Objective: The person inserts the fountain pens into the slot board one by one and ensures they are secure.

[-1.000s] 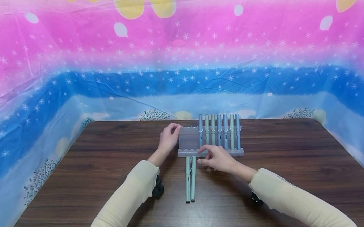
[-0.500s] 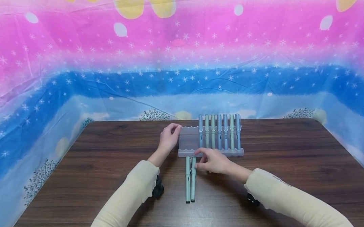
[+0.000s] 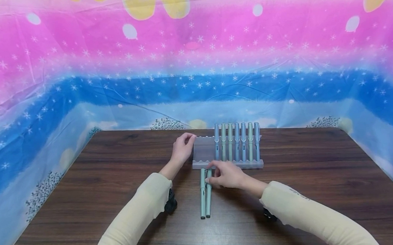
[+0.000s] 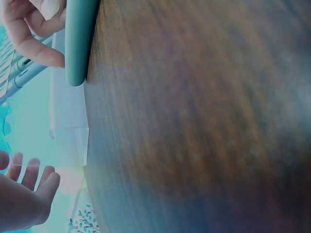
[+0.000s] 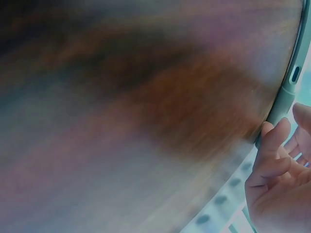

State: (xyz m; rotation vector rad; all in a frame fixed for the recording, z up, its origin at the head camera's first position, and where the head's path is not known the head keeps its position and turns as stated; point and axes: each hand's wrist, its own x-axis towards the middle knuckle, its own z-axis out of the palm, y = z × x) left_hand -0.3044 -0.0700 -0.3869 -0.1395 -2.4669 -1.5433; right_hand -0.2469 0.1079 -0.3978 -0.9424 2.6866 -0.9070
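Note:
My left hand [image 3: 182, 147] holds the upper left corner of a clear plastic pen rack [image 3: 204, 149]; in the left wrist view its fingers [image 4: 30, 174] show at the rack's edge. In front of the rack two green capped pens lie side by side, a left pen [image 3: 203, 195] and a right pen [image 3: 209, 198], cap ends toward the rack. My right hand [image 3: 226, 175] is at the cap end of the right pen, thumb and forefinger apart around it. In the right wrist view the fingertips [image 5: 279, 133] overlap the pen's end.
Several blue and green pens [image 3: 237, 142] stand in a row in the rack's right part; notches at its left hold none. The rack stands toward the back of a brown wood-grain table [image 3: 118, 151]. A pink and blue patterned cloth [image 3: 194, 64] hangs behind.
My right hand has moved left and slightly toward me, from beside the right green pen to over its cap end. The left hand and the rack have stayed put.

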